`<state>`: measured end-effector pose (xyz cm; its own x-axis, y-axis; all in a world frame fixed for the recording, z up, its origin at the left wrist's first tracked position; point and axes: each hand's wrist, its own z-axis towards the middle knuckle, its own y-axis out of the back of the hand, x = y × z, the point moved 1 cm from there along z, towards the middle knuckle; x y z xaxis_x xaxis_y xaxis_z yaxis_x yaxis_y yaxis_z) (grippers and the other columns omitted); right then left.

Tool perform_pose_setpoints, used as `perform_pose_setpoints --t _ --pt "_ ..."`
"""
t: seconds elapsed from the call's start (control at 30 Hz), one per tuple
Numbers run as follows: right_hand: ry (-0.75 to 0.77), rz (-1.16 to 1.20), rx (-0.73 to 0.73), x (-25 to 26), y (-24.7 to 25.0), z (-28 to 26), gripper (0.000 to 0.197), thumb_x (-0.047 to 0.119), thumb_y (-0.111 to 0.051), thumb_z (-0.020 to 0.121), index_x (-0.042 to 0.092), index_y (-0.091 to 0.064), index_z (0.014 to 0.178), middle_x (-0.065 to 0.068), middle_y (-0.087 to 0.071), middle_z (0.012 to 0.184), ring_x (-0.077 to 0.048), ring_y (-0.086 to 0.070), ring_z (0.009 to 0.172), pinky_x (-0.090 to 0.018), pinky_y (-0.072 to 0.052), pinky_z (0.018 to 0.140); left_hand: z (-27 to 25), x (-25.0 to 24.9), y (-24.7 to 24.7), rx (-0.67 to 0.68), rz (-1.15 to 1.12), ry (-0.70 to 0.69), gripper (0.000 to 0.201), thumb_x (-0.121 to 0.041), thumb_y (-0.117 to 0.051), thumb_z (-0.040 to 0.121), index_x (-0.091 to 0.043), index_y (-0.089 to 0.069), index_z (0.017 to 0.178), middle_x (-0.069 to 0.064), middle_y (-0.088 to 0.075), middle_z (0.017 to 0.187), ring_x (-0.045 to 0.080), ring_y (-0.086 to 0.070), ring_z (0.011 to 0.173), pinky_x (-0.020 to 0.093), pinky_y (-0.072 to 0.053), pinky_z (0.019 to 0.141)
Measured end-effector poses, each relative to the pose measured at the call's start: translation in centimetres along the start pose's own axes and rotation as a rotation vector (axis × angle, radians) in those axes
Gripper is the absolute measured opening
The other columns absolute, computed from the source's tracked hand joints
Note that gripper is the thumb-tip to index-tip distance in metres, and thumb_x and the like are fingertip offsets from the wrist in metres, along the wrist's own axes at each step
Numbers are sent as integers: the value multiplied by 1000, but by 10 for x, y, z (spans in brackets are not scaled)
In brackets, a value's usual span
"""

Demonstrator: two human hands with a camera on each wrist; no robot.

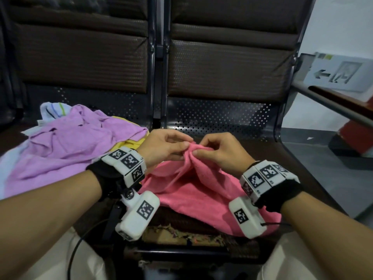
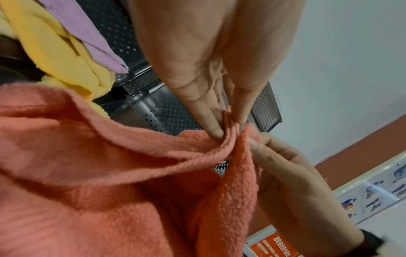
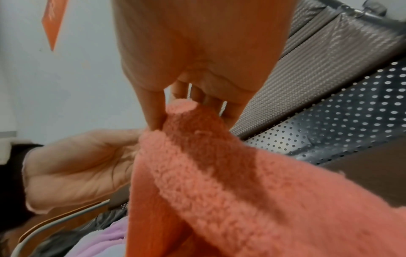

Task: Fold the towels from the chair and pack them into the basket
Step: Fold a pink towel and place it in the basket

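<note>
A pink towel (image 1: 193, 190) lies bunched on the right seat of the chair (image 1: 323, 188), in front of me. My left hand (image 1: 167, 147) and right hand (image 1: 218, 149) meet above it, and each pinches the same raised fold of the pink towel (image 2: 123, 173) between thumb and fingers. The left wrist view shows my left fingers (image 2: 211, 121) clamped on the towel's edge. From the right wrist, my right hand (image 3: 193, 97) is seen gripping the pink towel (image 3: 219, 173) at its top. A heap of loose towels, purple (image 1: 66, 142) on top, sits on the left seat. No basket is in view.
Yellow (image 1: 131, 143) and striped white (image 1: 52, 111) towels poke out from under the purple one. Dark padded backrests (image 1: 228, 63) stand behind the seats. A metal armrest (image 1: 333, 104) runs along the right side. The seat's front edge (image 1: 181, 235) is torn.
</note>
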<state>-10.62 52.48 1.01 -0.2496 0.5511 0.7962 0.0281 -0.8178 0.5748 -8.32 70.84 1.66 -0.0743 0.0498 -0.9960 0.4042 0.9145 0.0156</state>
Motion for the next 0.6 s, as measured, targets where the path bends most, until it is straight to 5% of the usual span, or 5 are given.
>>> perform_pose_setpoints --t 0.17,0.37,0.6 --pt "11 15 10 -1 1 -2 13 33 -79 73 26 -70 69 14 -64 60 6 -53 53 -10 -38 49 -3 -1 -3 32 32 -9 17 0 -62 85 -3 -67 102 20 -69 99 19 -66 80 22 -58 70" --pt "26 -26 9 -1 2 -2 15 36 -78 73 24 -69 71 10 -66 62 4 -55 56 -15 -41 54 -5 0 -4 134 6 46 28 -8 -65 83 -4 -66 111 19 -69 108 24 -65 100 35 -53 92" --pt "47 -197 133 1 5 -3 32 42 -78 70 25 -54 58 12 -55 52 2 -46 50 -18 -36 51 -6 -7 2 13 327 -187 29 8 -62 78 -18 -74 82 -3 -73 72 1 -63 64 14 -51 60"
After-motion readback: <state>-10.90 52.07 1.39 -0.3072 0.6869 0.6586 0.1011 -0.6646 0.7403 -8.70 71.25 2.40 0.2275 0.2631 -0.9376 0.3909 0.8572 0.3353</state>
